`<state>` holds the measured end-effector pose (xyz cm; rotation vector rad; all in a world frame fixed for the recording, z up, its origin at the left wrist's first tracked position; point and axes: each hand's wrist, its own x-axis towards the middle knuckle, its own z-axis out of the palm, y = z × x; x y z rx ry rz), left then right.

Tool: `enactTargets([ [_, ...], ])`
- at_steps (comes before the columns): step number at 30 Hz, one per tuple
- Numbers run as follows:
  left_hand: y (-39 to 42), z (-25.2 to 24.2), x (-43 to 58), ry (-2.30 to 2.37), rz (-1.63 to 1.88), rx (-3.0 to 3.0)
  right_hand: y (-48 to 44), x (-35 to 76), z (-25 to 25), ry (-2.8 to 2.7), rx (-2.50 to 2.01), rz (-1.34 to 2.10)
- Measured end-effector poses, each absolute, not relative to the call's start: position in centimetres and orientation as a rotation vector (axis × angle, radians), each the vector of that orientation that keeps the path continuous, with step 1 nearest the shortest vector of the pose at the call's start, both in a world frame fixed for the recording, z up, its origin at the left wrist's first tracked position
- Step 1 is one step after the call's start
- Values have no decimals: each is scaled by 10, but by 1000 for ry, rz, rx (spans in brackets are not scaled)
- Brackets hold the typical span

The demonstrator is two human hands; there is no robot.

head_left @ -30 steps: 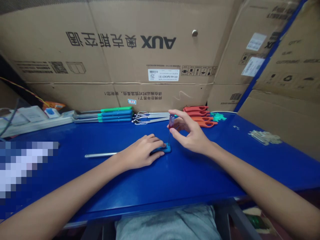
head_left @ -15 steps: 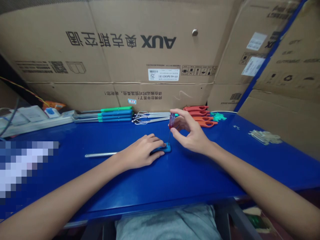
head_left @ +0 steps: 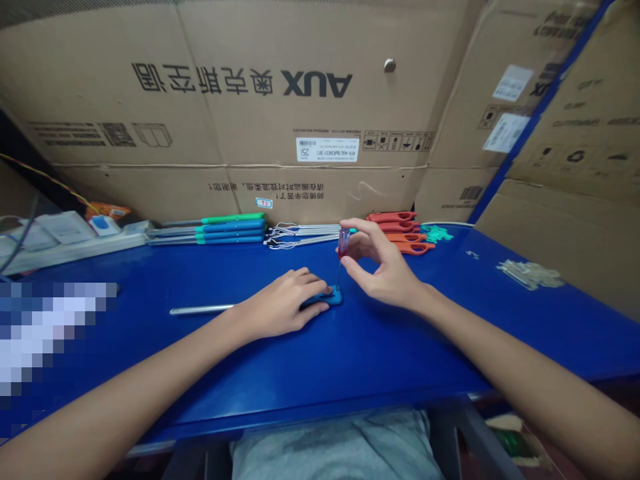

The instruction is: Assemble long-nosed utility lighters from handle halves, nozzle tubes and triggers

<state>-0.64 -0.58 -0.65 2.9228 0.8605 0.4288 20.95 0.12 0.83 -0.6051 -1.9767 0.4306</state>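
My left hand [head_left: 290, 303] lies over a blue handle [head_left: 336, 295] on the table, fingers and thumb closed around its sides. A silver metal rod [head_left: 200, 309] sticks out to the left from under that hand, in line with the handle. In my right hand [head_left: 383, 263] is a small screwdriver [head_left: 343, 241] with a clear and red grip, pinched between thumb and fingers. It stands nearly upright, its thin shaft meeting the right end of the blue handle. The tip itself is too small to make out.
Along the cardboard wall [head_left: 240, 147] lie blue and green handled rods [head_left: 230, 230], silver rods with white loops [head_left: 315, 230] and red-orange handle parts [head_left: 410, 233]. Teal pieces [head_left: 437, 233] and a pale pile of small parts [head_left: 531, 273] are at right. A power strip [head_left: 75, 250] sits at left.
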Motion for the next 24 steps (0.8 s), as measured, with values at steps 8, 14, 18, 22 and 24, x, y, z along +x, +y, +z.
enactTargets([
  [8,-7,-6,-6,860,433,2921,0,209,7,-1975,-601,433],
  [14,-6,-6,-6,866,423,2930,2,209,6,-1967,-614,413],
  [18,-6,-6,-6,879,407,2927,3,210,5,-1974,-603,406],
  [22,-7,-6,-6,884,408,2921,2,209,7,-1976,-588,412],
  [24,-7,-7,-7,878,418,2920,1,209,7,-1972,-576,423],
])
